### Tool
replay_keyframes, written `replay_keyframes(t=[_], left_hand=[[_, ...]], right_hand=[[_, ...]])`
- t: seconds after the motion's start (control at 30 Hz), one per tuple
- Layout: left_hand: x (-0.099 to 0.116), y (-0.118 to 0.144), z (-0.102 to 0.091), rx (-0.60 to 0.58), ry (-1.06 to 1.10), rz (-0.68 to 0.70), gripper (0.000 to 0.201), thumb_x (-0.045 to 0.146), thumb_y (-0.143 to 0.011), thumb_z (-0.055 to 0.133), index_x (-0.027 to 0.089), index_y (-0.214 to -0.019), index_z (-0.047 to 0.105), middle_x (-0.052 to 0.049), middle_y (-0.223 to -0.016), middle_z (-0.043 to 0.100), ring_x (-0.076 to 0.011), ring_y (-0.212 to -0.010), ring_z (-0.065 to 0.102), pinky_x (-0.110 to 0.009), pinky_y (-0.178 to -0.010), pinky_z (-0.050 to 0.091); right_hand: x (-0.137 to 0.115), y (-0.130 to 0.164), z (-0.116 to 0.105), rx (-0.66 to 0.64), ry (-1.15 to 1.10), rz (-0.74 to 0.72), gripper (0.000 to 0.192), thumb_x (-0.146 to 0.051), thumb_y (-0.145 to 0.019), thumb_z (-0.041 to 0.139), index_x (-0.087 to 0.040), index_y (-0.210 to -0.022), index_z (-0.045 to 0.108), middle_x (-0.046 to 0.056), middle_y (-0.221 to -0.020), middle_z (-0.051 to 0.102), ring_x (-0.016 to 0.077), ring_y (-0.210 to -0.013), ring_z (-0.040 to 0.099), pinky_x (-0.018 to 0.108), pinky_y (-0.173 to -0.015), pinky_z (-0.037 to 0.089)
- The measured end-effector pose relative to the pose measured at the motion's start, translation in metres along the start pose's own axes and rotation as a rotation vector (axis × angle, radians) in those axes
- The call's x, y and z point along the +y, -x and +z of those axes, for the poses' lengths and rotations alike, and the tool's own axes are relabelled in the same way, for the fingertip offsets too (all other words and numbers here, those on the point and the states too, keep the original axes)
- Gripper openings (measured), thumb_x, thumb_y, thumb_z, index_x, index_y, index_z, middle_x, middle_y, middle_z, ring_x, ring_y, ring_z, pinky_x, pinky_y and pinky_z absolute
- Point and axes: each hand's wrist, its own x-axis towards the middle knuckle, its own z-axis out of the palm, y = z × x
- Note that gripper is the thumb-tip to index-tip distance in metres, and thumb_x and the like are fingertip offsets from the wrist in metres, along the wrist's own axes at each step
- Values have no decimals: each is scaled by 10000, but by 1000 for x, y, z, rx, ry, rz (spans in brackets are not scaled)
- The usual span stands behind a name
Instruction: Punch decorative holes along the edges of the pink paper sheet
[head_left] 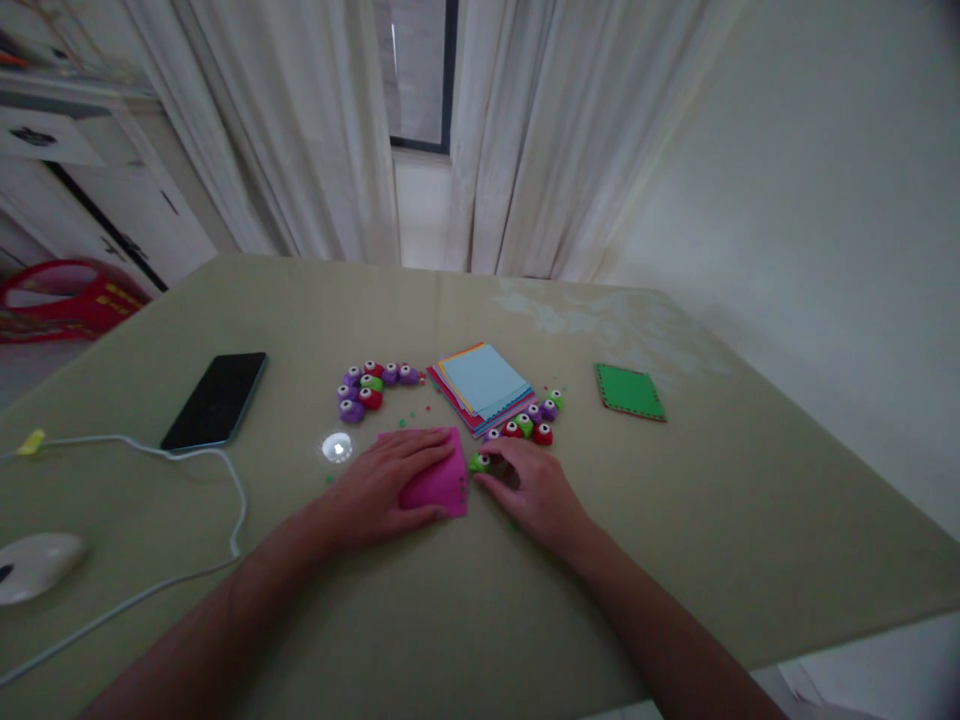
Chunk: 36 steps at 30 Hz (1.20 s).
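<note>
- The left hand [390, 480] is lying flat, fingers spread, on a pink paper sheet [439, 482] near the middle of the worktop [675, 500]; its grip is open, pressing rather than clasping.
- The right hand [532, 490] is resting at the sheet's 3 o'clock edge, its fingers curling around a small green punch [480, 462]; the grip seems to be closing on it, though the dim view is making that hard to confirm.
- A stack of coloured paper [484, 385] is sitting at 12 o'clock from the hands, a light blue sheet on top.
- A row of small punches [529, 420], purple, red and green, is lying just beside the stack at its 5 o'clock corner.
- Another cluster of punches [367, 388] is sitting at 9 o'clock from the stack.
- A green card [630, 392] is lying well apart at 2 o'clock from the right hand.
- A dark phone [217, 400] is lying at 10 o'clock from the left hand, with a white cable [225, 470] curving near it.
- A white mouse [37, 565] is sitting at the far 9 o'clock edge.
</note>
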Motion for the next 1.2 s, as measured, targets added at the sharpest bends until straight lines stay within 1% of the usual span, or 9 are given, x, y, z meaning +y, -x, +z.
replay_keyframes(t=[0.17, 0.33, 0.5, 0.63, 0.77, 0.93, 1.2], left_hand=[[2, 0, -1, 4, 14, 5, 809, 688, -991, 644, 258, -1650, 457, -99, -1701, 464, -327, -1541, 469, -519, -1278, 351], [3, -1, -1, 21, 36, 5, 815, 699, -981, 651, 265, -1646, 467, -97, -1686, 488, -329, -1528, 487, -522, -1273, 360], [1, -1, 1, 31, 30, 10, 797, 670, -984, 657, 260, -1643, 475, -96, -1689, 483, -339, -1531, 481, -536, -1268, 365], [1, -1, 1, 12, 12, 17, 814, 689, -999, 620, 286, -1676, 416, -79, -1713, 445, -338, -1550, 456, -555, -1277, 342], [1, -1, 3, -10, -10, 25, 849, 733, -1010, 566, 313, -1710, 334, -60, -1743, 385, -327, -1585, 406, -557, -1316, 260], [1, -1, 5, -10, -17, 41, 857, 715, -1023, 548, 322, -1730, 264, -52, -1759, 348, -318, -1602, 375, -553, -1332, 208], [2, -1, 4, 3, 1, 38, 843, 702, -1017, 566, 335, -1723, 287, -49, -1750, 374, -320, -1593, 393, -542, -1333, 203]], right_hand=[[-5, -2, 3, -17, -25, -8, 289, -168, -903, 846, -181, -1175, 751, 103, -1138, 808, 263, -1059, 763, 391, -980, 593], [-8, -2, 4, -27, -62, 4, 286, -217, -910, 857, -196, -1178, 759, 94, -1135, 808, 260, -1062, 762, 397, -996, 593], [-6, -4, 6, -30, -105, -41, 294, -207, -932, 836, -207, -1216, 760, 89, -1160, 805, 254, -1084, 755, 394, -1010, 591], [-6, -4, 6, -38, -116, -66, 321, -163, -967, 783, -208, -1283, 744, 97, -1212, 792, 247, -1126, 743, 396, -1041, 583], [-7, -4, 6, -51, -116, -97, 331, -150, -1011, 714, -210, -1336, 722, 108, -1238, 780, 240, -1143, 736, 391, -1051, 582], [-8, -5, 7, -33, -108, -149, 222, -167, -1036, 674, -219, -1239, 746, 98, -1196, 782, 233, -1120, 738, 385, -1034, 589], [-8, -7, 6, -47, -122, -155, 215, -175, -1038, 677, -236, -1228, 757, 87, -1190, 780, 231, -1107, 740, 395, -1019, 599]])
